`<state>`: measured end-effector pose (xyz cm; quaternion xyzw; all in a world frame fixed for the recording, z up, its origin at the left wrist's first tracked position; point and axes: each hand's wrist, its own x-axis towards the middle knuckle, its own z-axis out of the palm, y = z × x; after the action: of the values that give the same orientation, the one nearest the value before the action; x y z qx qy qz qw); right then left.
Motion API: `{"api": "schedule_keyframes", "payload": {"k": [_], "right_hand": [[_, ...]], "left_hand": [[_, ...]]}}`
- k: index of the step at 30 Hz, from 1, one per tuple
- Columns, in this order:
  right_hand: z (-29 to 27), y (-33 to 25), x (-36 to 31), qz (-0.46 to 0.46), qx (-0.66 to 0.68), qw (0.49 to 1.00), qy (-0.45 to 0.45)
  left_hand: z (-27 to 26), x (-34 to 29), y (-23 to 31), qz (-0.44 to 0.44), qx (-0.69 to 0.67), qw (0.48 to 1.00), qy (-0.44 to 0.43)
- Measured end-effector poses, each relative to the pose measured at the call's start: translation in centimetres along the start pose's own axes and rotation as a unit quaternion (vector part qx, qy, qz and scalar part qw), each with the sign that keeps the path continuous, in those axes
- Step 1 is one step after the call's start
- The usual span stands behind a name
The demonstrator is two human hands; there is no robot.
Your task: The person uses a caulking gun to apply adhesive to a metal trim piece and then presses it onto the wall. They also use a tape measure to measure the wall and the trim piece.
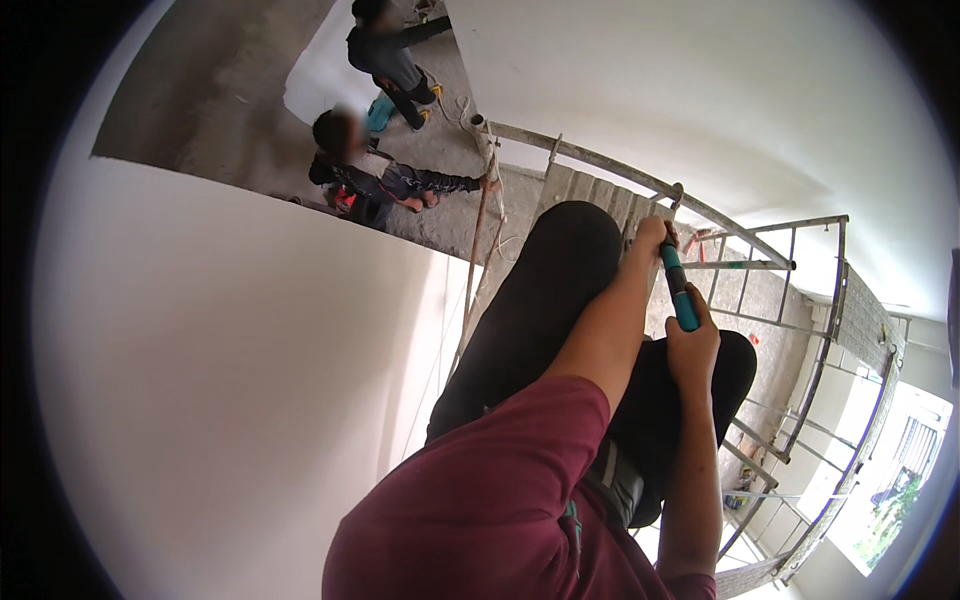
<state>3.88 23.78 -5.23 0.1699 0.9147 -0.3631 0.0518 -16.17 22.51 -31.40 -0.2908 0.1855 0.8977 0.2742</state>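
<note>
A slim teal-and-black tool with a rounded body (685, 310) lies in line between my two hands, above the scaffold boards. It looks like a hand-held power tool, but its working head is hidden. My left hand (652, 234) is closed around its far, dark end. Closer to me, my right hand (692, 348) wraps the teal rear end, with its fingers along the side. Both hands are between my bent knees in black trousers (540, 290).
I am up on a scaffold plank (600, 195). A curved metal rail (620, 170) runs past its far end, and scaffold frames (830, 290) stand at right. Two people are below at upper left; one person (375, 175) touches a pole. A white wall (250, 330) fills the left.
</note>
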Motion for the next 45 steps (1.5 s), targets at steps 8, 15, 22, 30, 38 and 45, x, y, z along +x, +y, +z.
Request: {"api": "schedule_keyframes", "payload": {"k": [8,15,22,30,38,45], "right_hand": [[3.0,0.2,2.1,-0.006,-0.013,1.0,0.024],[1.6,2.7,0.1,-0.039,0.019,0.999,0.008],[1.2,-0.3,0.9,0.002,0.05,0.999,-0.019],[1.3,1.7,0.3,-0.032,0.009,0.999,0.024],[3.9,-3.2,1.3,-0.099,-0.015,0.995,0.022],[-3.3,1.2,-3.9,-0.18,-0.059,0.98,0.054]], "left_hand": [[0.0,0.7,0.4,0.138,0.207,0.968,-0.024],[1.0,0.3,0.8,0.031,0.212,0.977,0.017],[1.1,-1.2,2.5,-0.005,0.151,0.988,0.014],[3.5,-2.3,3.6,-0.01,0.097,0.995,0.022],[1.7,-2.8,10.2,0.171,0.227,0.957,-0.061],[17.7,-18.1,12.5,0.185,0.031,0.956,-0.225]]}}
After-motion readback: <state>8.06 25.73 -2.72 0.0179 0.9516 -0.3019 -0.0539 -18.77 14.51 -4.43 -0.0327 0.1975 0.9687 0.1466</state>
